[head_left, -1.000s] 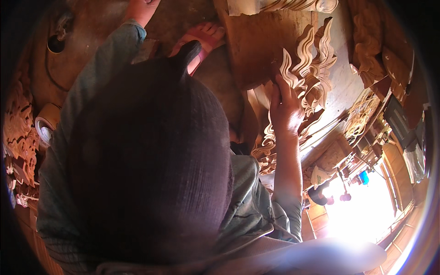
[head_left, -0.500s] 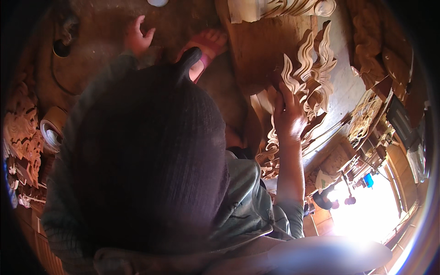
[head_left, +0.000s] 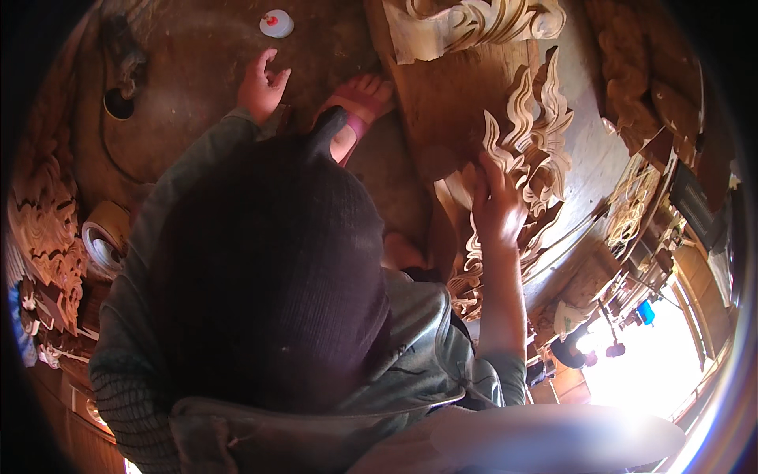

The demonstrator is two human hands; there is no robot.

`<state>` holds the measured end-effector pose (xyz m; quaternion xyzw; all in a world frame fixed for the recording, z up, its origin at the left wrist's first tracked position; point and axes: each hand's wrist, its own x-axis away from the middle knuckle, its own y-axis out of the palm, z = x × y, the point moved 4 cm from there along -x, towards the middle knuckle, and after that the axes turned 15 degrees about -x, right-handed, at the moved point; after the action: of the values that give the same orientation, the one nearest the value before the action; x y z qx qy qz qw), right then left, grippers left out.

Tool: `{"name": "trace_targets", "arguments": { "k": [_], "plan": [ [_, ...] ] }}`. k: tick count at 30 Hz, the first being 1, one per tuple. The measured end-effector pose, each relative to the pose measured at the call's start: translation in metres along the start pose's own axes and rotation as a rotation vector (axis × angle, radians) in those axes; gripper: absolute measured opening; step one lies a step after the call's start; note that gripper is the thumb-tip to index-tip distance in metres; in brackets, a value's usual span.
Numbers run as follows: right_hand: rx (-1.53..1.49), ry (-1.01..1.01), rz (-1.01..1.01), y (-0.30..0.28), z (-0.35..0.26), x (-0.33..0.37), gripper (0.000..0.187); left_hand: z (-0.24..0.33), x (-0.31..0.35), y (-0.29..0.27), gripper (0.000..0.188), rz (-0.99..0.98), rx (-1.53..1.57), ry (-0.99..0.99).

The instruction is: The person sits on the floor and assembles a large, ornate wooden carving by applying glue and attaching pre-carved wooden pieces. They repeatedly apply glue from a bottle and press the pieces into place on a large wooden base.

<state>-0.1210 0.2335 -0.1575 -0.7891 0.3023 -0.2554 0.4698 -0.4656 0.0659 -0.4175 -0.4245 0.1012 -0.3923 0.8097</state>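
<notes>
My left hand [head_left: 263,88] reaches out over the brown floor with thumb and fingers apart, holding nothing. Just beyond its fingertips is a small round white container [head_left: 276,24] with a red spot in its middle. On the right, my right hand [head_left: 499,207] grips a pale wood carving [head_left: 545,134] with pointed, flame-like scrolls. Its fingers bend over the near part of the carving, which partly hides them. The carving leans beside a brown wooden board [head_left: 466,103]. A dark cap and green sleeves cover much of the view.
Another scrolled carving [head_left: 482,28] lies across the board's far end. A bare foot with a pink strap [head_left: 363,99] rests between my hands. Far left are a dark corded tool [head_left: 120,87], a tape-like roll [head_left: 104,241] and stacked carvings [head_left: 47,237]. Bundled cord [head_left: 632,201] hangs at right.
The whole view has shifted slightly down, bringing more of the white container into sight. My left hand appears a little lower and further right, still spread. My right hand stays on the carving.
</notes>
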Motion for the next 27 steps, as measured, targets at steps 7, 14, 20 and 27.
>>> {"name": "trace_targets", "arguments": {
  "k": [7,14,20,27],
  "plan": [
    [0.118,0.109,-0.011,0.018,0.012,-0.027,0.024,0.031,-0.013,0.009,0.039,-0.056,0.143,0.036],
    [0.068,0.084,-0.027,0.004,0.007,-0.001,0.024,0.021,-0.014,0.006,0.043,-0.084,0.110,0.023],
    [0.163,0.121,-0.040,0.013,0.017,-0.031,0.025,0.049,-0.020,0.017,0.043,-0.102,0.129,0.058],
    [0.107,0.067,-0.039,0.001,0.013,0.014,0.025,0.032,-0.018,0.014,0.043,-0.040,0.222,0.072]
  ]
}}
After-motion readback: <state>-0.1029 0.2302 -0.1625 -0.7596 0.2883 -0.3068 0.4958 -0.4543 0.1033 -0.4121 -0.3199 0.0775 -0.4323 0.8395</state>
